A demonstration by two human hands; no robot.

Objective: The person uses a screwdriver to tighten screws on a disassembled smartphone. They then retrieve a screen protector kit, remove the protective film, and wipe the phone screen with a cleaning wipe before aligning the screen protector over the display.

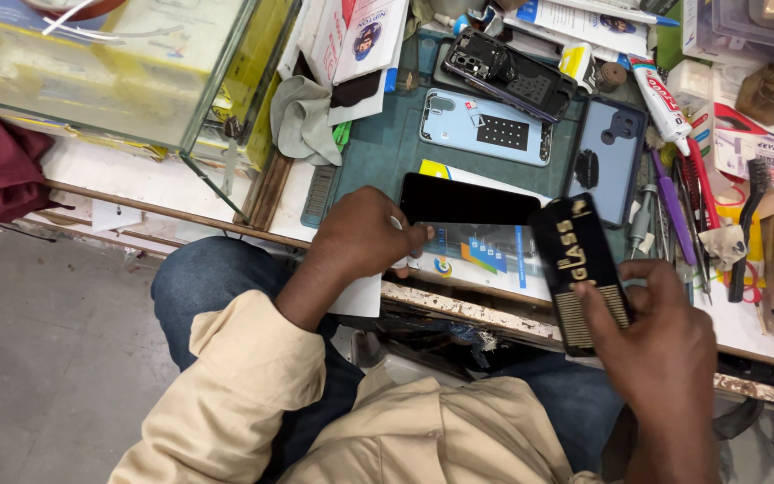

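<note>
Flat black glass-fronted phone (469,199) lies at bench edge, still bare | our left hand (365,237) fingers pinch its near end | our right hand (660,336) grips black gold-lettered slim packet (581,273), seemingly unopened | pale-blue opened phone body (485,127) lies beyond on teal mat (378,157).

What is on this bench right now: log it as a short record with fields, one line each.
setting: cluttered repair bench, seen from above
left hand: holds a black phone screen over a printed sheet
right hand: grips a black and gold package
on green mat: light blue phone back, opened dark phone, blue case
right side: tubes, brushes, tweezers
left side: glass box, grey cloth
</note>
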